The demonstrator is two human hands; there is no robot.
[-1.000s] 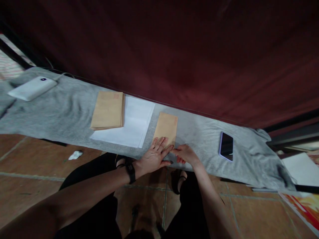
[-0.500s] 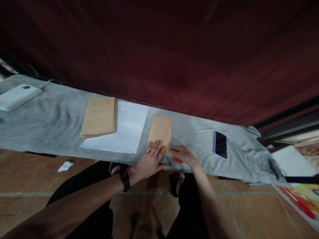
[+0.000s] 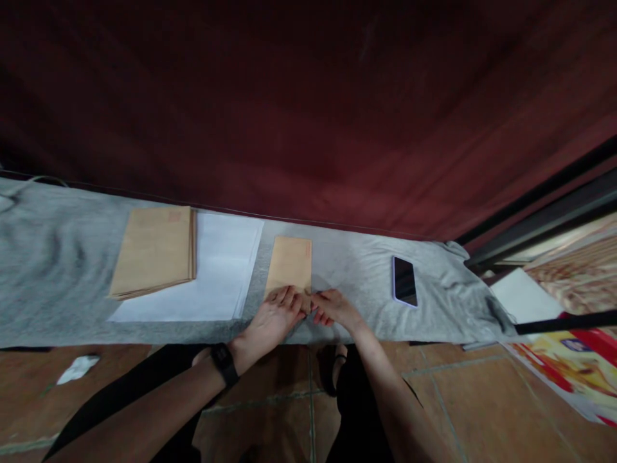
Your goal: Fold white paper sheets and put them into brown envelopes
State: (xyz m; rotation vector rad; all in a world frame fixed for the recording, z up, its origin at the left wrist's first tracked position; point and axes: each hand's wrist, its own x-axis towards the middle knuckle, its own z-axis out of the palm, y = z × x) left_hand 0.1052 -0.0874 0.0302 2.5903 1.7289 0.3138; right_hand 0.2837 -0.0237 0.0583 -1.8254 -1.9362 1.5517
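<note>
A single brown paper envelope (image 3: 292,260) with small red print at its upper right lies flat on a grey cloth in front of me. My left hand (image 3: 279,314), wearing a black wristband, has its fingers bent over the near end of the envelope, thumb close to the lower right corner. At that same corner my right hand (image 3: 335,307) pinches the envelope's edge, its other fingers curled in. Both hands hide the near edge.
Left of the envelope, a stack of brown envelopes (image 3: 154,251) rests partly on white paper sheets (image 3: 224,257). A phone (image 3: 404,281) lies to the right on the grey cloth (image 3: 357,257). Behind hangs a dark red fabric (image 3: 308,128). Crumpled white tissue (image 3: 78,369) is on the tiled floor.
My left hand has gone from lying flat on the envelope to bent fingers at its near end. The right hand keeps its pinch at the corner. The whole view has shifted rightward.
</note>
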